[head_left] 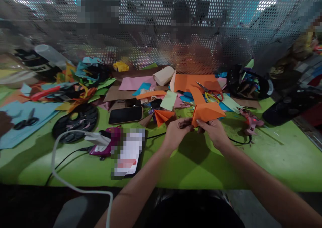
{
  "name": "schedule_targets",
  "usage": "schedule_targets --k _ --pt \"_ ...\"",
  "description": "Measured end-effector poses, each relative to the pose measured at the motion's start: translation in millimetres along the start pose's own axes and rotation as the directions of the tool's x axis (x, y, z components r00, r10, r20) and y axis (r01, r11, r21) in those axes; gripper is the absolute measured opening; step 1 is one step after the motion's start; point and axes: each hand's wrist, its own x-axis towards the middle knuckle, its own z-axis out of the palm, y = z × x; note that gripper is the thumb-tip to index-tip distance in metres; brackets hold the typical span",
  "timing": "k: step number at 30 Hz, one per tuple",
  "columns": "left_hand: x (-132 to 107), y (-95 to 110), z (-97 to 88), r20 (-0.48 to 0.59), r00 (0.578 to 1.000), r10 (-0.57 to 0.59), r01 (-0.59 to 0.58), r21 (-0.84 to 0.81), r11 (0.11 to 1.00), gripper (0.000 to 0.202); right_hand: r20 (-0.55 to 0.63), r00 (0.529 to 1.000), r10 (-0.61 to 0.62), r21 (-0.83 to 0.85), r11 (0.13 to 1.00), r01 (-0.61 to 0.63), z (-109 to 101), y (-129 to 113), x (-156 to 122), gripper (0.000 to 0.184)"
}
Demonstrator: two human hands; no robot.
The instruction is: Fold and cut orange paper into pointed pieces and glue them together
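Pinching a folded orange paper (208, 112) above the table with both hands. Left hand (178, 131): fingers bunched together, gripping the paper's lower left edge; exact contact partly hidden. Right hand (214, 131): thumb pressed on the near face at the lower edge, other fingers tucked beneath, paper clamped between. The paper lies just beyond the right hand and to the right of the left fingertips, its pointed end directed right.

Material: matte sheet, crisp creases, flat facets tapering to a tip. Shadow falls on the smooth green table (203, 176).

Just beyond the left hand: pleated orange piece (162, 117), narrow folds fanning from a point. Farther off: flat orange sheet (184, 82), near scissors (208, 93) with slim metal blades and yellow-and-red handles. Right of the right hand: pink tool (251, 121), small red light glowing.

Left side: dark-screened phone (125, 115), rounded rectangle, lying flat; lit phone (130, 152) nearer; round black tray (58, 127). Backdrop: perforated grey screen (141, 30), rows of round holes.
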Motion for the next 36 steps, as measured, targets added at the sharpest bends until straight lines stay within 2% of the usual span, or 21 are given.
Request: schedule_targets --k 7,10,13,16,20,22,26,29,31,33,36 --pt "1.5 -1.9 -0.4 -0.008 1.0 0.014 -0.013 0.039 0.999 0.029 -0.016 1.0 -0.017 -0.002 1.0 0.017 2.1 -0.2 -1.4 0.041" --pt "1.8 -2.0 -0.4 -0.033 0.999 0.007 -0.004 0.088 0.996 0.03 -0.106 0.992 -0.061 -0.052 0.997 0.056 2.0 -2.9 -2.5 0.04" --pt "1.6 -0.8 -1.5 -0.069 0.998 0.012 -0.004 0.113 0.994 0.031 -0.228 0.967 -0.117 -0.127 0.988 0.09 -5.4 -6.7 -0.5 0.038" --pt "1.6 2.0 -5.0 -0.096 0.995 0.0 0.009 0.099 0.995 0.033 -0.284 0.942 -0.181 -0.103 0.982 0.158 -20.1 -13.9 3.9 0.033" --pt "1.8 7.5 -10.9 -0.092 0.994 -0.058 0.056 -0.019 0.998 0.035 -0.361 0.876 -0.319 -0.045 0.945 0.325 -38.1 -22.0 9.4 0.026" --pt "1.7 9.8 -12.5 -0.109 0.99 -0.09 0.082 -0.075 0.994 0.035 -0.354 0.866 -0.354 -0.079 0.934 0.349 -41.4 -21.1 11.7 0.032" --pt "1.5 10.6 -12.4 -0.095 0.99 -0.104 0.094 -0.109 0.99 0.034 -0.24 0.925 -0.295 -0.114 0.955 0.275 -37.5 -13.4 16.8 0.059" --pt "2.2 9.2 -12.3 -0.043 0.994 -0.102 0.098 -0.102 0.99 0.035 -0.161 0.964 -0.214 0.017 0.975 0.219 -35.0 -11.5 20.3 0.045" --pt "3.0 8.8 -12.9 0.002 0.995 -0.105 0.104 -0.078 0.991 0.036 -0.136 0.984 -0.114 0.094 0.987 0.128 -36.9 -13.2 21.3 0.032" --pt "3.6 9.0 -13.6 0.035 0.994 -0.101 0.103 -0.051 0.993 0.036 -0.137 0.99 -0.023 0.154 0.987 0.045 -40.3 -15.5 21.0 0.027" --pt "3.8 10.0 -14.7 0.044 0.997 -0.061 0.062 -0.02 0.998 0.037 -0.148 0.988 0.034 0.237 0.972 0.002 -43.9 -16.8 19.7 0.022"
